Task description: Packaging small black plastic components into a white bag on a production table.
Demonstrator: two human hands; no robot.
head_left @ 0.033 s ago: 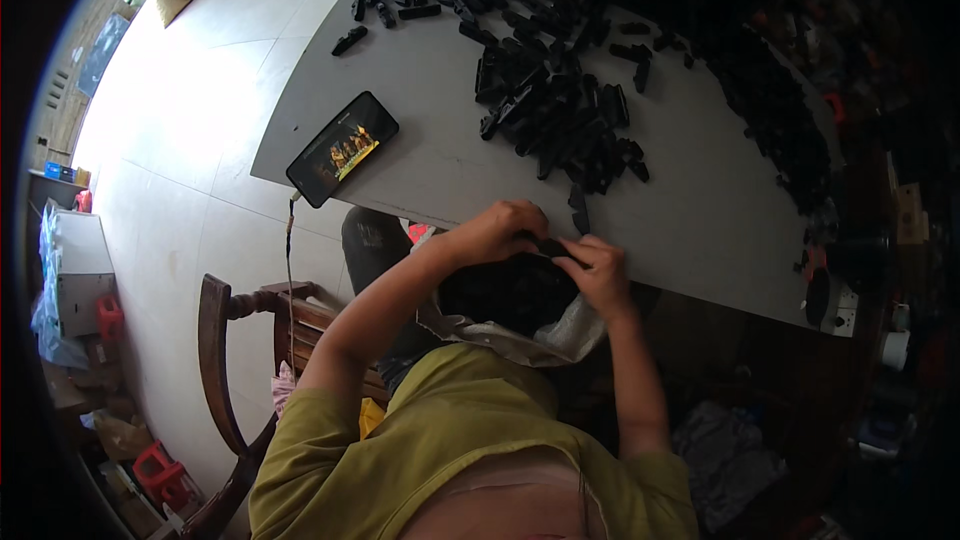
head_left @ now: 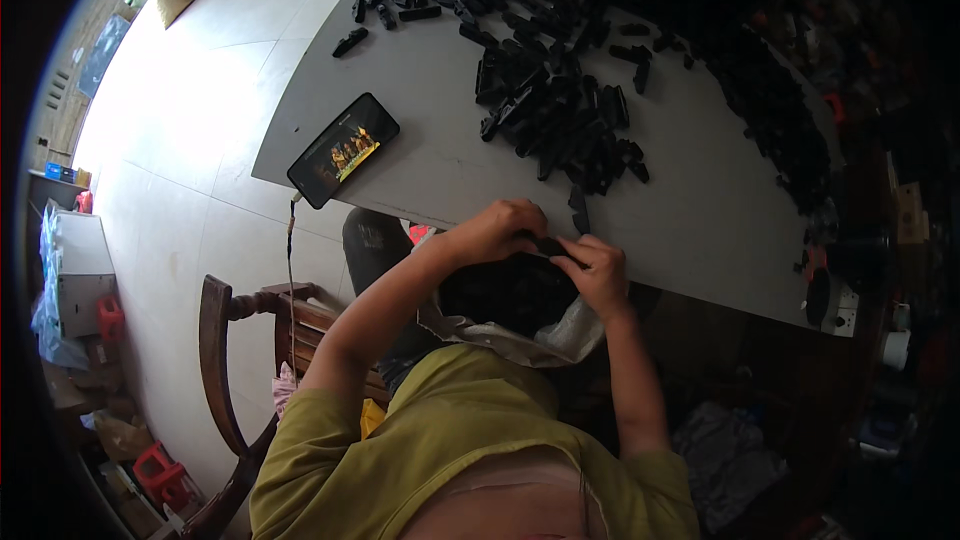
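My left hand [head_left: 505, 227] and my right hand [head_left: 598, 270] meet over an open pale sack [head_left: 568, 338] at the table's near edge. Between them is a small black elongated plastic piece [head_left: 548, 247], gripped by the fingers of both hands. Inside the sack lies a dark mass [head_left: 505, 292] whose single parts I cannot make out. Just beyond my hands, one loose black piece [head_left: 579, 208] rests at the near end of a heap of similar black plastic pieces [head_left: 560, 120].
A lit phone [head_left: 345, 150] with a cable lies at the table's left edge. More black pieces [head_left: 790, 150] cover the far and right parts of the grey table [head_left: 420, 70]. A wooden chair [head_left: 215, 360] stands to my left, and red stools [head_left: 160, 470] sit on the floor.
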